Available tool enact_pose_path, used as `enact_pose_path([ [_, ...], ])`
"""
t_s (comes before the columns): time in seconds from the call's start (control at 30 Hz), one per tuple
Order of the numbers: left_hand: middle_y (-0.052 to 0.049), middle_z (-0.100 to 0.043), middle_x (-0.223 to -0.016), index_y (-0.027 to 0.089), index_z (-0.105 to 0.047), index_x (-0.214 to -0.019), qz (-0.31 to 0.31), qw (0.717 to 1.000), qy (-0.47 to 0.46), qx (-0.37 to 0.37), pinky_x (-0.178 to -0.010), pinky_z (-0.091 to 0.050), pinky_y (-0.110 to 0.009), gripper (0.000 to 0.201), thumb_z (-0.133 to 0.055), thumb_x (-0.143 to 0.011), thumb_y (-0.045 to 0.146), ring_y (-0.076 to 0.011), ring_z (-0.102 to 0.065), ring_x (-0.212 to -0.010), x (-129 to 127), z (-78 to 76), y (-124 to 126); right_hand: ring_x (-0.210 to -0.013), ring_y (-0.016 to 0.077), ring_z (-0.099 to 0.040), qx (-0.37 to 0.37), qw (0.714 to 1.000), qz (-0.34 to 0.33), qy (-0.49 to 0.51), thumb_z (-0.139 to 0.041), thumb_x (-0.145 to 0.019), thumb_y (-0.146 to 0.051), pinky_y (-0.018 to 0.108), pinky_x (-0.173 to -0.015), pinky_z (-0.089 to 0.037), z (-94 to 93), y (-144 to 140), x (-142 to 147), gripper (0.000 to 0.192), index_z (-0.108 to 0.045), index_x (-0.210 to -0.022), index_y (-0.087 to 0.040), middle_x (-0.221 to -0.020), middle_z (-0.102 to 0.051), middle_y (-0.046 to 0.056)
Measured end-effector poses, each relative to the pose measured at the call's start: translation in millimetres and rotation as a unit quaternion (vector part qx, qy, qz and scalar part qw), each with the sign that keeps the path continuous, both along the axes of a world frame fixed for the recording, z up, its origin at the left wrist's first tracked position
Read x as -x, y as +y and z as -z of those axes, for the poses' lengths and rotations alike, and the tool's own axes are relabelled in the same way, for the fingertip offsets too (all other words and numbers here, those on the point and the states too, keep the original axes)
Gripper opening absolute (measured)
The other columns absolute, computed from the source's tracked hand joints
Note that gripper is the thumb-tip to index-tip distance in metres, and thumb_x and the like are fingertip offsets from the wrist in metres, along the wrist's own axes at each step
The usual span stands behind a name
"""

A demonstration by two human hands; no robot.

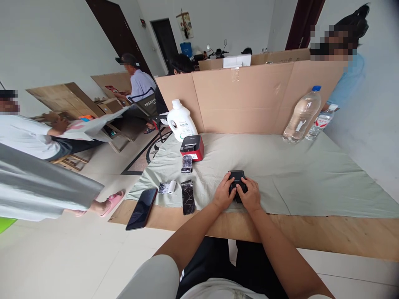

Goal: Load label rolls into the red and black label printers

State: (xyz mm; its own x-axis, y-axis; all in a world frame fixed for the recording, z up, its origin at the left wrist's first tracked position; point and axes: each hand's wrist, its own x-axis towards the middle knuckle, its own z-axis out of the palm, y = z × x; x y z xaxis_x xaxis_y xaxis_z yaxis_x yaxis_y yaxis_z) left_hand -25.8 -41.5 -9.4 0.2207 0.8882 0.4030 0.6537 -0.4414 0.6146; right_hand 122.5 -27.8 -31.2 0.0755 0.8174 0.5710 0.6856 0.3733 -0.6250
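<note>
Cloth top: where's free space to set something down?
Bare cloth spans from the hands and black device right toward the bottles. Crowded left: red printer, paper roll, phone.

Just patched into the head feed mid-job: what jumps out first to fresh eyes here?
Both hands, left hand and right hand, close together around a small black device on the grey-green cloth. To their left stand a red-and-black label printer and a white detergent bottle; a black phone lies near the table edge. Two clear water bottles stand far right against the cardboard wall.
</note>
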Motion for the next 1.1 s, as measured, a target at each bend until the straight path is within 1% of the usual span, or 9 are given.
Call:
enact_pose_path([
  [0.2,-0.015,-0.030,-0.151,0.013,-0.047,-0.130,-0.012,1.000,0.019,0.001,-0.114,-0.030,-0.047,0.042,-0.044,-0.091,0.028,-0.0242,-0.028,-0.141,-3,-2.0,-1,-0.105,0.0265,-0.055,0.006,1.000,0.001,-0.030,-0.050,-0.087,-0.045,0.046,-0.093,-0.045,-4.1,-1,-1,0.041,-0.066,-0.109,-0.014,-0.107,-0.066,0.015],
  [0.37,-0.017,-0.024,-0.153,0.013,-0.041,-0.134,-0.014,0.998,-0.053,0.006,-0.112,-0.031,-0.044,0.047,-0.039,-0.094,0.039,-0.0245,-0.030,-0.139,3,8.5,2,-0.112,0.0258,-0.052,0.003,0.999,-0.039,-0.017,-0.046,-0.089,-0.047,0.046,-0.097,-0.043,2.6,-4,-5,0.047,-0.056,-0.122,-0.015,-0.117,-0.061,0.014],
  [0.47,-0.019,-0.035,-0.145,0.013,-0.035,-0.136,-0.046,0.989,-0.139,0.008,-0.107,-0.038,-0.042,0.052,-0.032,-0.096,0.045,-0.0233,-0.044,-0.129,7,17.7,6,-0.118,0.0269,-0.049,-0.003,0.999,-0.032,0.001,-0.050,-0.086,-0.052,0.048,-0.099,-0.041,3.7,-4,-5,0.058,-0.046,-0.131,-0.017,-0.126,-0.056,0.014],
  [0.57,-0.016,-0.051,-0.128,0.014,-0.040,-0.131,-0.092,0.974,-0.204,0.025,-0.099,-0.044,-0.040,0.050,-0.026,-0.096,0.048,-0.0204,-0.056,-0.112,9,26.2,10,-0.118,0.0301,-0.047,0.001,1.000,-0.011,-0.017,-0.055,-0.080,-0.057,0.050,-0.097,-0.040,-0.7,-6,3,0.071,-0.038,-0.137,-0.017,-0.128,-0.052,0.017],
  [0.73,-0.012,-0.057,-0.115,0.017,-0.047,-0.119,-0.108,0.962,-0.245,0.060,-0.092,-0.048,-0.038,0.042,-0.026,-0.097,0.045,-0.0184,-0.061,-0.101,12,33.4,14,-0.101,0.0351,-0.053,0.041,0.993,0.061,-0.094,-0.070,-0.064,-0.062,0.051,-0.084,-0.043,-12.4,-14,28,0.091,-0.040,-0.138,-0.017,-0.114,-0.053,0.021],
  [0.83,-0.011,-0.060,-0.108,0.018,-0.051,-0.114,-0.112,0.973,-0.193,0.059,-0.093,-0.047,-0.040,0.038,-0.027,-0.096,0.042,-0.0205,-0.060,-0.103,13,31.2,13,-0.095,0.0353,-0.054,0.075,0.985,0.074,-0.136,-0.074,-0.060,-0.057,0.049,-0.079,-0.044,-16.6,-11,30,0.093,-0.041,-0.137,-0.016,-0.105,-0.055,0.020],
  [0.9,-0.013,-0.060,-0.112,0.017,-0.051,-0.117,-0.096,0.986,-0.127,0.054,-0.097,-0.045,-0.042,0.038,-0.029,-0.095,0.039,-0.0226,-0.057,-0.109,12,27.1,11,-0.095,0.0348,-0.055,0.088,0.982,0.072,-0.153,-0.073,-0.061,-0.052,0.048,-0.080,-0.044,-19.1,1,19,0.090,-0.040,-0.137,-0.016,-0.105,-0.056,0.019],
  [1.0,-0.014,-0.050,-0.136,0.018,-0.049,-0.128,-0.028,0.998,0.016,0.048,-0.108,-0.032,-0.049,0.043,-0.041,-0.091,0.038,-0.0272,-0.042,-0.130,6,19.4,6,-0.098,0.0339,-0.056,0.100,0.978,0.107,-0.152,-0.071,-0.064,-0.046,0.047,-0.084,-0.043,-26.4,36,-20,0.086,-0.039,-0.138,-0.014,-0.106,-0.059,0.019],
  [1.1,-0.006,-0.036,-0.150,0.029,-0.048,-0.134,0.044,0.985,0.153,0.060,-0.114,-0.011,-0.058,0.048,-0.050,-0.088,0.040,-0.0306,-0.024,-0.141,-1,14.2,2,-0.104,0.0343,-0.055,0.141,0.964,0.186,-0.128,-0.068,-0.068,-0.046,0.046,-0.089,-0.041,-40.0,86,-76,0.084,-0.038,-0.137,-0.008,-0.113,-0.058,0.023],
])
